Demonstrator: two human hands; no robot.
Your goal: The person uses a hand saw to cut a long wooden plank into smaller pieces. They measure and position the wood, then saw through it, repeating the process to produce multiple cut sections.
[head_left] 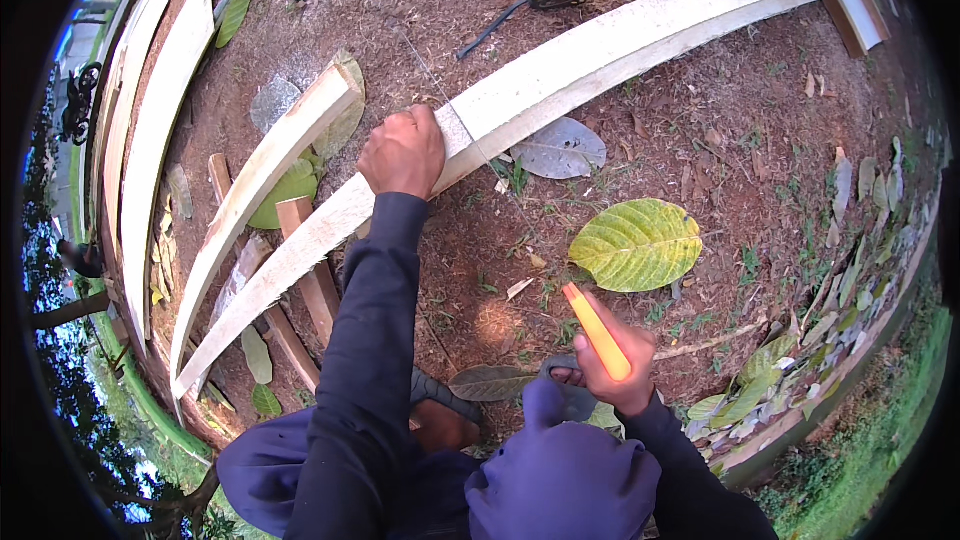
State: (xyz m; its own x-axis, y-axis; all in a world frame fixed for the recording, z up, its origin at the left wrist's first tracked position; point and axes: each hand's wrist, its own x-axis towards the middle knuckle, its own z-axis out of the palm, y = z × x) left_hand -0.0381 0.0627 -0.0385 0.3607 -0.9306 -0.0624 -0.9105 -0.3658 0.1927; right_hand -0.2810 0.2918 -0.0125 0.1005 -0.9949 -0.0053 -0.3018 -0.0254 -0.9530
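Soft daylight, faint shadows, sharp centre, fisheye-bent dark rim.

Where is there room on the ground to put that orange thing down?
Bare dirt lies between the long plank and the big yellow-green leaf, and just left of that leaf, above the right hand holding the orange tool. It is crowded left of the left hand: stacked boards and wood scraps.

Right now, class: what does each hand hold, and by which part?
The right hand holds an orange tool by its lower end. The left hand presses on the long plank, gripping its edge.
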